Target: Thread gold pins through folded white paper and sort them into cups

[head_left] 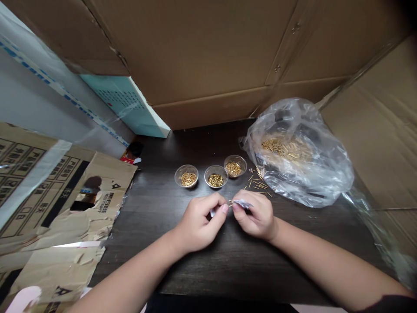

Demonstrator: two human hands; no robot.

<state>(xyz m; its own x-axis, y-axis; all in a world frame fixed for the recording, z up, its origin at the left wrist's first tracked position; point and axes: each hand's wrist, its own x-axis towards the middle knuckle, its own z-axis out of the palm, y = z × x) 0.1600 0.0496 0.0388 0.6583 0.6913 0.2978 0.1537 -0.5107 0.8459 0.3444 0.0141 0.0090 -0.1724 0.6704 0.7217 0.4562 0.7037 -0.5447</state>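
My left hand (199,221) and my right hand (254,214) meet over the dark table (234,261), both pinched shut. Between their fingertips is a small gold pin (230,204). My right hand also grips a small silvery tool or strip (243,202); I cannot make out what it is. Just beyond the hands stand three small clear cups (186,175) (216,175) (235,165), each holding gold pins. Loose gold pins (259,181) lie scattered to the right of the cups.
A crumpled clear plastic bag (302,165) with many gold pins lies at the right. Cardboard walls (208,56) close off the back and right. Torn cardboard sheets (65,204) lie at the left, beside a teal printed box (130,104).
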